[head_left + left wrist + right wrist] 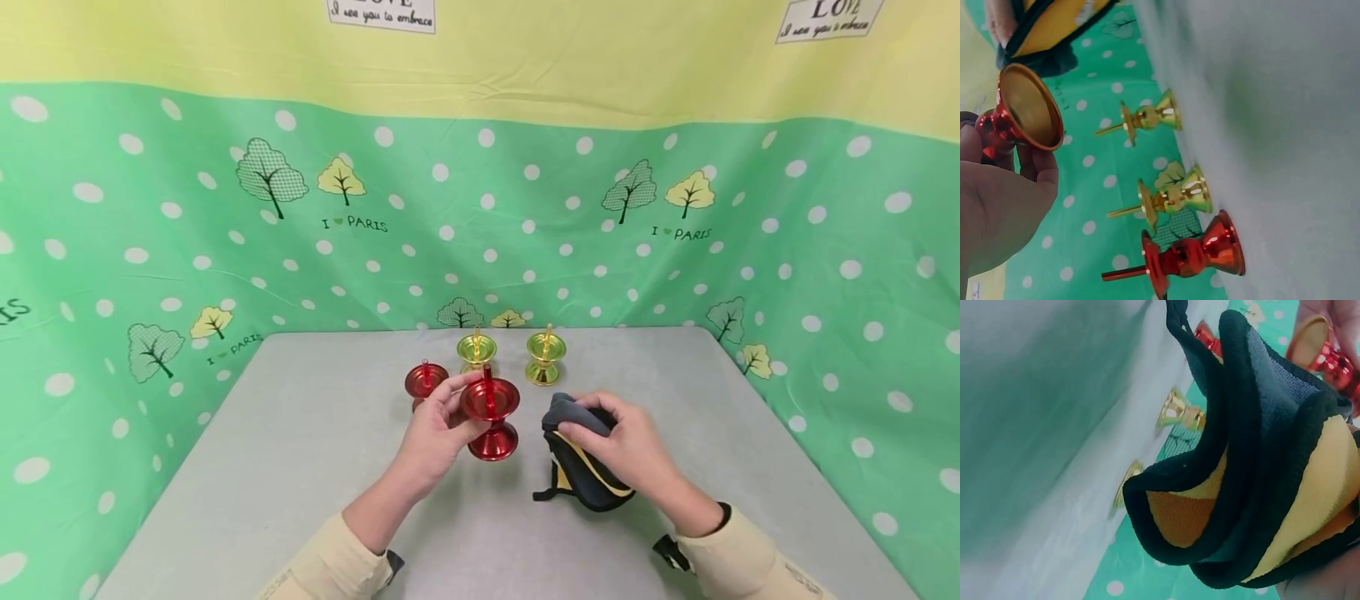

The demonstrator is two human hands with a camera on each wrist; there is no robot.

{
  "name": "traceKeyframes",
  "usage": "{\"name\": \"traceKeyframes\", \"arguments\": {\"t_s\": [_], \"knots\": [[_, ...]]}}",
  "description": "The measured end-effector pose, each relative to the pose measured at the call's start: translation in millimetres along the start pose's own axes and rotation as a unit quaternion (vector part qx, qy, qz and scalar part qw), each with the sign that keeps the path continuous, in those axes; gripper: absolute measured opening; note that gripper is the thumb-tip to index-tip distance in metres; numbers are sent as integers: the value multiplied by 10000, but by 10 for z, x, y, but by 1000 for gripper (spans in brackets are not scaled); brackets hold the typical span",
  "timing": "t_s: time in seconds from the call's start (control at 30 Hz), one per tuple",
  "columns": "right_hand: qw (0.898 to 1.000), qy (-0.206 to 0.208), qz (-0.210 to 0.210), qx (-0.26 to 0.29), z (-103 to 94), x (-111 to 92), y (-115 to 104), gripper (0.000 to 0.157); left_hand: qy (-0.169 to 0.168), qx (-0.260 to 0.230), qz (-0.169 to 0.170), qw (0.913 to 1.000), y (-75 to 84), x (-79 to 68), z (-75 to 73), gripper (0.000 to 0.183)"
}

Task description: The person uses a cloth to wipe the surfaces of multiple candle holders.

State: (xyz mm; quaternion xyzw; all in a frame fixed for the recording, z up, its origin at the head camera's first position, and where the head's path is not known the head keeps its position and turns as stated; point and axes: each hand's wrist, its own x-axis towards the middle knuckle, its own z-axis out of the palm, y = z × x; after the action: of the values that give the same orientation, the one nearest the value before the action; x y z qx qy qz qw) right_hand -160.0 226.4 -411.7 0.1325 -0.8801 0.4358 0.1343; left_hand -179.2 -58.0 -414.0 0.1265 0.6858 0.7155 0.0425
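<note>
My left hand (pixel 431 437) grips a shiny red candle holder (pixel 492 442) by its narrow middle, held above the table. Its dish faces up with a short red spike standing in it; the left wrist view shows the hollow underside of its base. To the right, my right hand (pixel 630 437) pinches a folded cloth (pixel 1260 456), dark grey and yellow with black edging, its lower part hanging down. The cloth and the held candle holder are apart. A second red candle holder (pixel 1194 256) stands on the table just behind my left hand.
Two gold candle holders, a left one (pixel 1175 199) and a right one (pixel 545 358), stand near the back of the grey table (pixel 300 450). Behind the table hangs a green and yellow patterned curtain (pixel 525 192), which also runs along both sides.
</note>
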Motion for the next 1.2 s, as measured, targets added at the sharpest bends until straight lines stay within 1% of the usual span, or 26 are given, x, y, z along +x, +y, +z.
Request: {"name": "traceKeyframes", "arguments": {"t_s": [0.1,0.2,0.4,0.57,0.67,0.8,0.87,1.0,1.2], "knots": [[9998,94,11,-152,-83,-37,48,21,32,245,-42,9997,-61,42,33,65],[9997,142,52,-181,-145,-72,94,20,9,444,-28,9990,-118,90,70,65],[9993,204,196,-231,-215,-122,168,21,-31,606,-125,9981,-205,205,149,65],[9991,256,173,-286,-252,-146,207,20,-34,719,-152,9973,-270,265,169,65],[9988,301,156,-356,-273,-158,231,21,-24,806,-190,9966,-285,263,152,66],[9984,340,148,-431,-278,-163,244,21,87,765,-242,9967,-291,249,87,65],[9984,332,140,-428,-271,-159,244,21,166,752,-246,9967,-295,245,48,64],[9985,304,153,-439,-249,-146,232,22,300,766,-375,9959,-299,232,-22,64],[9987,202,229,-409,-216,-128,207,23,349,866,-445,9946,-282,202,-87,66]]}}
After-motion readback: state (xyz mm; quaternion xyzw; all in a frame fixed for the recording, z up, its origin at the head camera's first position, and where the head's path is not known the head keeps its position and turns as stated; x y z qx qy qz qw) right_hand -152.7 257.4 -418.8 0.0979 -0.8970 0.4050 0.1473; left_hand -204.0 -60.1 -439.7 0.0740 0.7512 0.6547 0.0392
